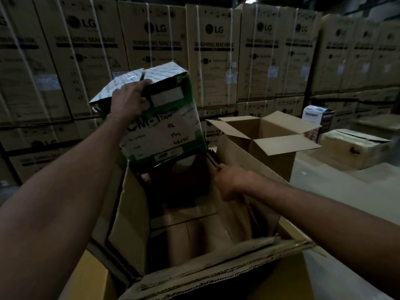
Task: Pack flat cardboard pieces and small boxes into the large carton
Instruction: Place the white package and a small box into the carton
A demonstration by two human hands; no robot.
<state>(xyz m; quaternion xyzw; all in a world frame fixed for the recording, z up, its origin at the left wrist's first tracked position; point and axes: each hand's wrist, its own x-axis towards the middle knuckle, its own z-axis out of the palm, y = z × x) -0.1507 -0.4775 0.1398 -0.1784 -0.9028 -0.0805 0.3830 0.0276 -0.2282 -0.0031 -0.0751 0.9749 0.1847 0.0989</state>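
Observation:
A green and white tape box [164, 124] hangs tilted over the open mouth of the large brown carton [194, 276]. My left hand [127, 100] grips the box by its top edge, fingers curled over the rim. My right hand [231, 180] grips the upper edge of flat cardboard pieces [233, 204] standing upright against the carton's right inner wall. More flat cardboard [190, 230] lies dim at the carton's bottom. The box's lower end is level with the carton's rim.
A second open brown carton [270, 137] stands just behind on the right. A low brown box [355, 148] and a small white box [318, 118] sit farther right on the pale floor [346, 191]. Stacked washing-machine cartons [155, 40] wall off the back.

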